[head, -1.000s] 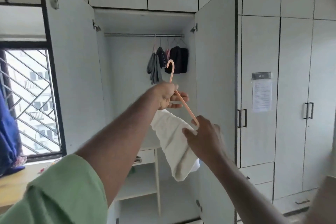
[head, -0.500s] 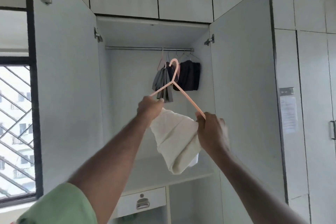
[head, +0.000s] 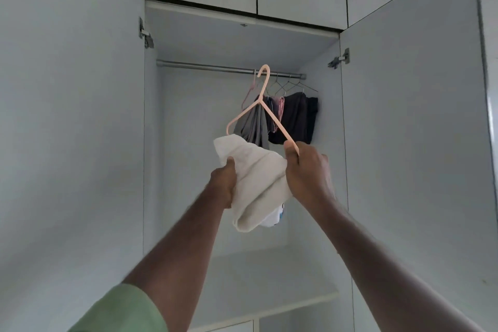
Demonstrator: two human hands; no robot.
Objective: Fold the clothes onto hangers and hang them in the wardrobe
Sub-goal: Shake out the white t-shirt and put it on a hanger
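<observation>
A pale pink plastic hanger (head: pixel 260 101) is held up inside the open wardrobe, its hook just in front of the metal rail (head: pixel 210 67). A folded white cloth (head: pixel 258 178) drapes over the hanger's lower bar and hangs down. My right hand (head: pixel 307 175) grips the hanger's right end together with the cloth. My left hand (head: pixel 223 183) grips the left side of the cloth from below. The hanger's bottom bar is hidden under the cloth.
Grey (head: pixel 253 122), pinkish and dark (head: pixel 296 118) clothes hang on several hangers at the rail's right half. The wardrobe doors stand open on the left (head: pixel 72 116) and right (head: pixel 412 116). A shelf (head: pixel 269 283) lies below the hanging space.
The view has tilted up and moved closer to the wardrobe. Both hands have raised the hanger with the white cloth toward the rail. My left hand has shifted from the hanger's arm down onto the cloth.
</observation>
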